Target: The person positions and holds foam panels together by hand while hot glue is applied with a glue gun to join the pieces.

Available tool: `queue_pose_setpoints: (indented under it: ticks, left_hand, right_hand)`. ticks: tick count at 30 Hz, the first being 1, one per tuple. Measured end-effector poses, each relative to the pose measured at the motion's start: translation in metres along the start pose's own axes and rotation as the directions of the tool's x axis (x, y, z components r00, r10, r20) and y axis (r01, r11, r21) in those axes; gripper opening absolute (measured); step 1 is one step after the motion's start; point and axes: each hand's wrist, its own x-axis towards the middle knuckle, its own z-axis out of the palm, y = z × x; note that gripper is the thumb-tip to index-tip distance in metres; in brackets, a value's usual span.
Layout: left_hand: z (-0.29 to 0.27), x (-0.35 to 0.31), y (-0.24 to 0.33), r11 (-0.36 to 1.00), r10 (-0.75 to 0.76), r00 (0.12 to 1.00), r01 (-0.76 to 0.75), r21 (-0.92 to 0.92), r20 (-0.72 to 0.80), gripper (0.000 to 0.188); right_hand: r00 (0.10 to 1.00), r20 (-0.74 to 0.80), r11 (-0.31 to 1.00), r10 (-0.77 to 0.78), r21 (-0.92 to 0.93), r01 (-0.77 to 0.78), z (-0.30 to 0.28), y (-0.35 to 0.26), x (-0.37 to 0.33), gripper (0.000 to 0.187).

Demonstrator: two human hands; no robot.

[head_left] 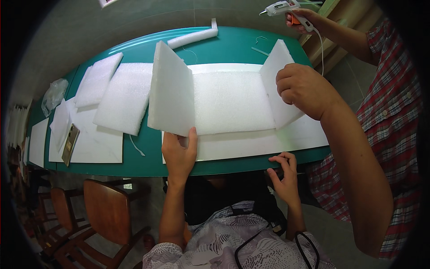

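Note:
A white foam base sheet (233, 101) lies on a white board (233, 145), with one foam panel upright at each end. My left hand (179, 152) grips the near bottom corner of the left foam panel (172, 89), thumb on its right; its other fingers are partly hidden under the foam. Just off the table's front edge, my right hand (285, 177) is empty, with its fingers loosely bent and apart. A co-worker's hand (307, 89) pinches the right foam panel (277, 80). The co-worker's other hand holds a white hot glue gun (282, 8) with an orange trigger.
More foam sheets (125, 89) and a phone (70, 144) rest on the green table (139, 163) at left, near a crumpled plastic bag (54, 96). A foam strip (192, 39) lies at the back. Wooden chairs (107, 210) stand front left. The glue gun's cord (321, 49) hangs at right.

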Motion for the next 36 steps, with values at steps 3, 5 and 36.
queue_pose_setpoints:
  ticks: [3, 5, 36]
  left_hand:
    - [0.0005, -0.0006, -0.0011, 1.0, -0.014, 1.0, 0.013, -0.018, -0.015, 0.027]
    - [0.001, -0.0007, -0.002, 0.999, -0.025, 0.999, 0.024, -0.033, -0.023, 0.026]
    - [0.0013, 0.0002, -0.0032, 1.0, 0.011, 1.0, -0.011, 0.006, -0.006, 0.026]
  right_hand:
    - [1.0, 0.008, 1.0, -0.023, -0.02, 0.024, -0.0001, -0.0017, 0.0015, 0.03]
    - [1.0, 0.013, 1.0, 0.008, 0.018, -0.008, 0.0003, -0.0036, 0.0018, 0.03]
    - [0.999, 0.031, 1.0, 0.022, -0.013, -0.021, 0.0003, -0.001, 0.0033, 0.029]
